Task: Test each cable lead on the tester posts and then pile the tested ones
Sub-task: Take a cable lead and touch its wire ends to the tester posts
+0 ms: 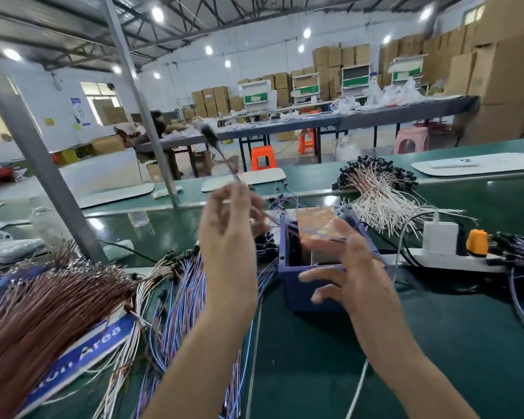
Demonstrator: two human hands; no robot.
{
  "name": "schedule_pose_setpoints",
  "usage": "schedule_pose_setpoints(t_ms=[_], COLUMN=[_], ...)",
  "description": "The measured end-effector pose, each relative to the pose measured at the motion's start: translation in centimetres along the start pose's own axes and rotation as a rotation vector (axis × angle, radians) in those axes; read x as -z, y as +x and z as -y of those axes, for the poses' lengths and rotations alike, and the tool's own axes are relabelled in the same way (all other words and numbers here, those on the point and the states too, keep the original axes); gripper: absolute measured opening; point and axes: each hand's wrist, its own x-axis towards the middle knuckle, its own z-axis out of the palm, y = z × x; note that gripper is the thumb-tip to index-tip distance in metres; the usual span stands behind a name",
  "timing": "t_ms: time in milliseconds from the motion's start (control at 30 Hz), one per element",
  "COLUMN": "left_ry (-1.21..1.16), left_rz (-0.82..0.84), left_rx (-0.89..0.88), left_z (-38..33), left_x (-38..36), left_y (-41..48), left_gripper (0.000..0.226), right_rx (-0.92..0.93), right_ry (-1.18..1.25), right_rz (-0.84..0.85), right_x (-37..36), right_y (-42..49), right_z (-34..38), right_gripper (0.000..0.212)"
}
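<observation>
Pinching lead [224,161], right hand [356,267] before tester [295,287], bundles [179,297] around

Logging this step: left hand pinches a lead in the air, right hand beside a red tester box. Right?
No: the head view shows the tester box is blue, not red. The left hand pinches a lead in the air, the right hand beside the box.

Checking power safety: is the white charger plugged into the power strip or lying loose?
Plugged in: the white charger sits upright, flush on the power strip, next to an orange plug.
</observation>
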Motion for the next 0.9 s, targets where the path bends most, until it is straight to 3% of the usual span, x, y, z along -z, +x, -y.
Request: schedule_pose_setpoints(t_ms=[133,200,367,467,533,633,767,900], left_ry=[0.195,0.293,0.321,0.289,0.335,0.377,0.261,0.329], left_rz=[0.115,0.231,0.574,0.695,0.72,0.643,0.533,0.63], left_rx=[0.136,0.206,0.31,0.385,0.388,0.426,0.48,0.392], left_z=[5.2,7.1,8.7,8.5,8.8,9.6,10.1,10.2], left_x=[1.1,1.1,0.7,0.9,0.9,0.7,0.7,0.7], left_y=[-3.4,-4.9,-8.1,-8.7,-9.0,-9.9,-10.3,-10.2], left_gripper=[0.01,0.013,0.026,0.038,0.041,0.026,0.01,0.016], right_rx=[0.105,0.108,-0.084,-0.102,-0.09,-0.133,-0.145,-0.158], right_ry=[-0.239,-0.397,-0.442,-0.485,-0.504,-0.53,-0.6,-0.717], right_rz=[-0.233,-0.171,0.047,0.021,-0.024,-0.049,-0.031,-0.016], right_x=[2.5,3.7,5.9,6.8,7.0,6.6,6.5,7.4], right_y=[-1.1,-1.8,-3.2,-3.6,-3.7,-3.6,-3.7,-4.0], right_z=[-1.2,-2.5,-4.6,-5.4,-5.9,-6.4,-6.5,-7.2], right_gripper=[0.032,0.035,0.039,0.037,0.035,0.033,0.031,0.031])
